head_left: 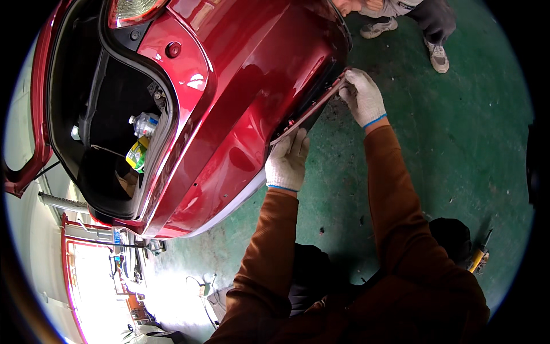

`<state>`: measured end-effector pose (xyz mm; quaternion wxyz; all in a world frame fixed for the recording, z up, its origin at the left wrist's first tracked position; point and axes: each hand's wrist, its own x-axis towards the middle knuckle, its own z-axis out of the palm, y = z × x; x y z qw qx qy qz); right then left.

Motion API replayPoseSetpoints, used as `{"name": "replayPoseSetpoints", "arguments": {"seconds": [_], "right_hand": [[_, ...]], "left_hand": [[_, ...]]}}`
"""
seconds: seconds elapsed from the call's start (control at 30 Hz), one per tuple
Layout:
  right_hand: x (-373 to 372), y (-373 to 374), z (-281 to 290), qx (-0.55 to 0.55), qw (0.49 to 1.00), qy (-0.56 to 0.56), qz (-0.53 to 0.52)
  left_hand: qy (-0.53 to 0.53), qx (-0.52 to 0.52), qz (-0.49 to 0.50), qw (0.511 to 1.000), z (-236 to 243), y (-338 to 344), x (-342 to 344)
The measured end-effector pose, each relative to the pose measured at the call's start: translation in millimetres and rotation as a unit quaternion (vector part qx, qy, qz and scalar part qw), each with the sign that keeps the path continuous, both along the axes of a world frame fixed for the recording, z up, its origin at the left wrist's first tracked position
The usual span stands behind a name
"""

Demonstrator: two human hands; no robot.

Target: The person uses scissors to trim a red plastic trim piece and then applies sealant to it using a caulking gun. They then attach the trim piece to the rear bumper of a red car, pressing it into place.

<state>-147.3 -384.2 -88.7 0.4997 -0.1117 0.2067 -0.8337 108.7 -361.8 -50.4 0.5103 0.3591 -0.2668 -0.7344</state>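
Both my hands wear white knitted gloves with blue cuffs. Between them runs a long thin trim strip (318, 105), pinkish along its edge, slanting along the lower side of a red car's rear bumper (240, 123). My left hand (286, 162) grips the strip's nearer end, fingertips on its edge. At the far end, by the dark lower part of the bumper, my right hand (364, 97) pinches the strip. A dark gap shows between strip and bumper; whether the strip is still attached there, I cannot tell.
The open trunk (86, 166) at left holds a clear plastic bottle (145, 124) and a yellow-green package (137, 153). Another person's shoe (436, 56) stands on the green floor (458, 143) beyond the car. A yellow-handled tool (478, 258) lies at my right.
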Motion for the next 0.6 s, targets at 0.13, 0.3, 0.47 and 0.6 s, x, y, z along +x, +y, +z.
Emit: {"name": "replayPoseSetpoints", "arguments": {"seconds": [0.13,0.3,0.47,0.6], "right_hand": [[1.8,-8.1,1.7,0.013,1.000,-0.022,-0.002],[5.3,-12.2,7.0,0.032,0.999,-0.022,-0.001],[3.5,-15.9,10.6,0.059,0.998,-0.017,-0.005],[5.2,-18.6,15.0,0.076,0.997,-0.003,-0.011]], "left_hand": [[-0.005,0.014,0.020,1.000,1.8,0.9,-2.7],[-0.002,0.018,0.038,0.999,2.8,-0.1,-3.9],[-0.004,0.017,0.051,0.999,3.7,1.1,-8.5],[0.000,0.009,0.045,0.999,4.2,0.0,-5.8]]}}
